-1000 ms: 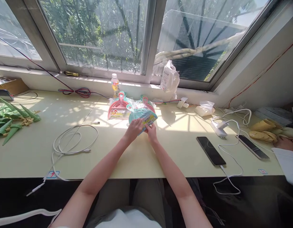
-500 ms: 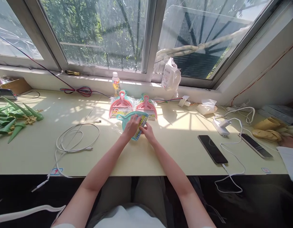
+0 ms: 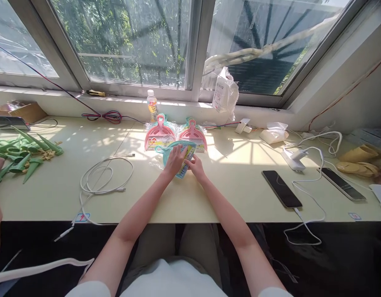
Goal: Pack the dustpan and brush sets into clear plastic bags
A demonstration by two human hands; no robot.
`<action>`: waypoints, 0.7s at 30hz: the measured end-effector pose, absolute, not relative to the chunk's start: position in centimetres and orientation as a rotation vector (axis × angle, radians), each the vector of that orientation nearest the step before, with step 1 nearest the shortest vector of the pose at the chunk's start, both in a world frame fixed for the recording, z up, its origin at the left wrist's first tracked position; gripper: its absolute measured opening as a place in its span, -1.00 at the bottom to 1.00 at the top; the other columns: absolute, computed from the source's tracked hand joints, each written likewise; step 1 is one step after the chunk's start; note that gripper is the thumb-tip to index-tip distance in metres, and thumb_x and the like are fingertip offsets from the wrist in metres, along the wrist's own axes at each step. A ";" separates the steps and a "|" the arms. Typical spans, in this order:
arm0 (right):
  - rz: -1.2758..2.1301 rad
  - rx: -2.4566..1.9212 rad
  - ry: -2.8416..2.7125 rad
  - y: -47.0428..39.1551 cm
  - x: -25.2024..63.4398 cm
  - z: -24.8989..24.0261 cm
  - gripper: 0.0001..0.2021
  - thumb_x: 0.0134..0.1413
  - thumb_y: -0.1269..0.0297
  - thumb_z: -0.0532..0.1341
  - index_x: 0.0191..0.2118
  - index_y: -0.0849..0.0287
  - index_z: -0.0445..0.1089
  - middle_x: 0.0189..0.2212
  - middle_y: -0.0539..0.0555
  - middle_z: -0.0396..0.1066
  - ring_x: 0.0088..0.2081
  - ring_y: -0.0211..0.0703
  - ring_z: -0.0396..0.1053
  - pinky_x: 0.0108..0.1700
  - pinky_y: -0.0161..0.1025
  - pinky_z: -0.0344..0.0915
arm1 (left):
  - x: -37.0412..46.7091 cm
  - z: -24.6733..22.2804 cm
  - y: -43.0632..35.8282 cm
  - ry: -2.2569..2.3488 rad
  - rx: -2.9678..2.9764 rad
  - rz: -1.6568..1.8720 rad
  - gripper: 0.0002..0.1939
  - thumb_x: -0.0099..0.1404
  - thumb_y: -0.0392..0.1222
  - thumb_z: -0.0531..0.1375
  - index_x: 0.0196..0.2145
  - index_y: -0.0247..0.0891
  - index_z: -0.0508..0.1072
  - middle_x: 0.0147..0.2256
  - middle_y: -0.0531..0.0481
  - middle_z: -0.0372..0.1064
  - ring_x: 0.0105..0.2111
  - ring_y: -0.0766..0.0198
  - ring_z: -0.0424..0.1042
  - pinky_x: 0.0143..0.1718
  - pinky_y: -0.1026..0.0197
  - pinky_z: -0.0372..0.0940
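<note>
An improvised packing or assembly bench in an office-like room, set along a wide window (image 3: pixel 125 41); a long pale worktable (image 3: pixel 209 198) runs under the sill, shared with other people at both ends; batches of goods lie on it: packaged pink dustpan sets (image 3: pixel 161 134), a heap of green plastic cones (image 3: pixel 20 152); charging cables (image 3: pixel 104 177) and phones (image 3: pixel 281 189) lie loose; a cardboard box (image 3: pixel 22 112), a drink bottle (image 3: pixel 152 105) and bare wires (image 3: pixel 104 116) sit by the sill.
</note>
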State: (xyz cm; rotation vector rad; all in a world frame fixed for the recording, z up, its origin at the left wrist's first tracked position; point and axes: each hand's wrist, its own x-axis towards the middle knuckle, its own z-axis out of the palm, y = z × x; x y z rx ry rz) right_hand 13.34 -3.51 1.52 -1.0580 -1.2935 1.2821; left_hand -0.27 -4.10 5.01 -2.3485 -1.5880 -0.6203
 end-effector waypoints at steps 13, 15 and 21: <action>1.298 -1.043 -1.240 -3.5 13.5 1.9 -0.51 -0.20 0.00 0.43 -0.15 0.12 0.37 -0.52 -0.08 0.49 -0.46 -0.15 0.50 -0.37 -0.19 0.51 | -0.2 5.2 -4.1 -1.669 -2.322 -0.660 -0.47 0.37 -0.27 -0.02 0.26 -0.26 0.31 0.17 -0.40 0.24 0.08 -0.19 0.30 -0.04 -0.13 0.27; 1.302 -1.038 -1.238 -3.6 13.5 1.9 -0.50 -0.19 -0.01 0.42 -0.14 0.13 0.37 -0.51 -0.08 0.49 -0.45 -0.15 0.50 -0.37 -0.19 0.51 | -0.1 5.2 -4.2 -1.663 -2.316 -0.629 -0.46 0.37 -0.27 -0.04 0.28 -0.28 0.29 0.16 -0.41 0.25 0.07 -0.19 0.30 -0.06 -0.12 0.27; 1.275 -1.031 -1.244 -3.7 13.4 1.8 -0.51 -0.16 -0.01 0.40 -0.12 0.15 0.37 -0.50 -0.06 0.50 -0.44 -0.14 0.49 -0.38 -0.20 0.50 | 0.1 5.3 -4.4 -1.691 -2.323 -0.639 -0.47 0.38 -0.27 -0.02 0.28 -0.32 0.28 0.12 -0.41 0.28 0.04 -0.19 0.32 -0.07 -0.08 0.26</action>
